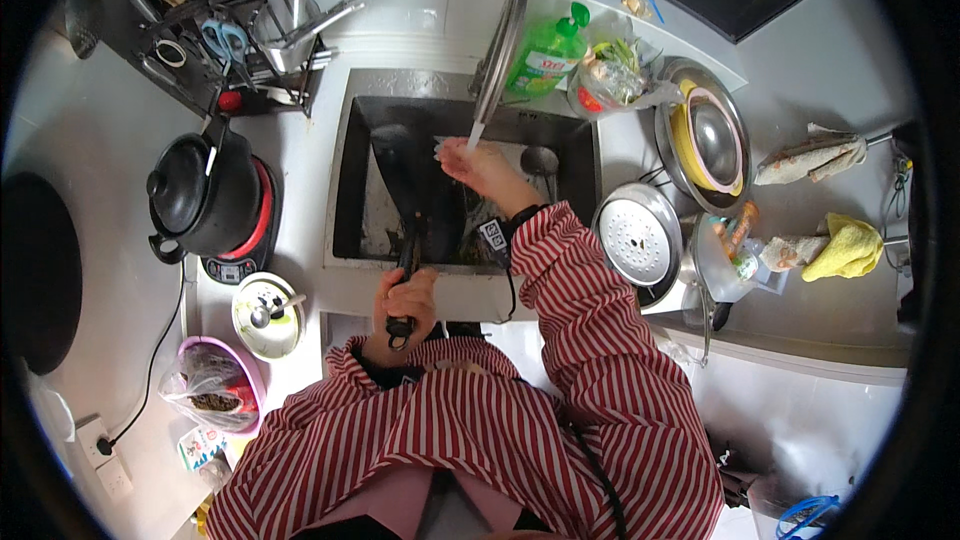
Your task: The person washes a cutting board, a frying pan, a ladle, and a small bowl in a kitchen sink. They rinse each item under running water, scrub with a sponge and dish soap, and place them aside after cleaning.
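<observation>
My left hand is closed round the handle of a black frying pan, which is tilted in the steel sink. The handle's end ring pokes out below my fingers. My right hand is under the tap, fingers stretched out and holding nothing, and a thin stream of water falls onto it. A metal ladle lies in the sink beside my right hand. Part of the pan blends into the dark sink, so its full outline is hard to make out.
Left of the sink, a black lidded pot sits on an electric cooker, near a plate with a spoon. Behind stands a green soap bottle beside a bag of vegetables. Stacked basins and a perforated steamer tray are on the right.
</observation>
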A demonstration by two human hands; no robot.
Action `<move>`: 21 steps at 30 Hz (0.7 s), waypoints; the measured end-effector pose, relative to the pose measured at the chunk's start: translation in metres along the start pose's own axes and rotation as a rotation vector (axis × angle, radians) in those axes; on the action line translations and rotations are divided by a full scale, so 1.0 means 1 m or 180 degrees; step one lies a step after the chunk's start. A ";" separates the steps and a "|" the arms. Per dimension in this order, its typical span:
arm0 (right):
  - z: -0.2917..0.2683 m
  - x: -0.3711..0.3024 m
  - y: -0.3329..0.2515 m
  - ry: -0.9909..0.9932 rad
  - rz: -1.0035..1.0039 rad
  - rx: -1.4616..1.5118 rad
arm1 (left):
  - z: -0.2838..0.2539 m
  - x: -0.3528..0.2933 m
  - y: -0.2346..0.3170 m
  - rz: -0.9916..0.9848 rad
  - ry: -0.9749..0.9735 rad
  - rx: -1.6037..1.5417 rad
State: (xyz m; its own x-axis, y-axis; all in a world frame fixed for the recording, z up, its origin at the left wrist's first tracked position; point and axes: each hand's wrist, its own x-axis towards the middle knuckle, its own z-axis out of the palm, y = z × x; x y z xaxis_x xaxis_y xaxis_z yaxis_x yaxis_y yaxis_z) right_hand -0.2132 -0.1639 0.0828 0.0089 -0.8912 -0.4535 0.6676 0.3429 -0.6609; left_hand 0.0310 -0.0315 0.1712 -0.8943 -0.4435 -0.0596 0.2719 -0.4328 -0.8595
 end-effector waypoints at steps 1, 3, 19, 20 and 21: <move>-0.002 -0.004 -0.005 0.0283 0.0194 -0.0207 | -0.001 0.001 -0.002 0.0001 -0.0012 -0.0007; -0.006 -0.015 -0.010 0.0483 0.0302 -0.0536 | 0.000 0.005 -0.005 0.0028 -0.0057 0.0055; 0.009 -0.028 -0.013 0.0076 0.0481 -0.0510 | -0.002 0.018 -0.022 0.0137 -0.0396 0.0284; 0.011 -0.026 -0.014 0.0156 0.0514 -0.0396 | -0.002 0.018 -0.022 0.0147 -0.0420 0.0277; 0.014 -0.023 -0.014 0.0068 0.0485 -0.0468 | -0.002 0.019 -0.023 0.0144 -0.0424 0.0285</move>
State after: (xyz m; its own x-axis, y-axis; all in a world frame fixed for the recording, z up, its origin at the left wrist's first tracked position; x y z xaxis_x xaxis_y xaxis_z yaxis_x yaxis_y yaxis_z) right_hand -0.2122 -0.1521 0.1113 0.0846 -0.8197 -0.5664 0.5439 0.5143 -0.6631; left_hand 0.0071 -0.0281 0.1887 -0.8270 -0.5617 -0.0244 0.3468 -0.4755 -0.8085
